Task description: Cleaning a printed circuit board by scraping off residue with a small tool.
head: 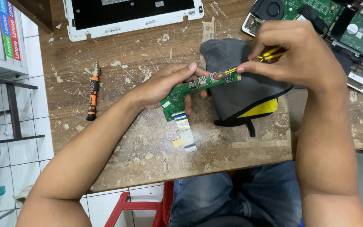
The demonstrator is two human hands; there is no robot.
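Small green circuit board [194,89], held just above the tabletop [148,143] centre, flat ribbon cable [184,128] trailing toward 6 o'clock. Left hand [164,86] closed on the board's left half. Right hand [299,52] pinches yellow-handled tweezers [248,63], tip touching the board's 3 o'clock end. Grey cloth [240,92] beneath; orange screwdriver [92,94] at 9 o'clock; opened laptop [341,29] at 1 o'clock. Risk: tweezers slipping, scratching components; ribbon snagging.

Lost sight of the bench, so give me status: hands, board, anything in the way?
Left hand grips small green circuit board. Right hand pinches yellow-handled tool, tip at board's right end. Grey cloth beneath; orange screwdriver off left.
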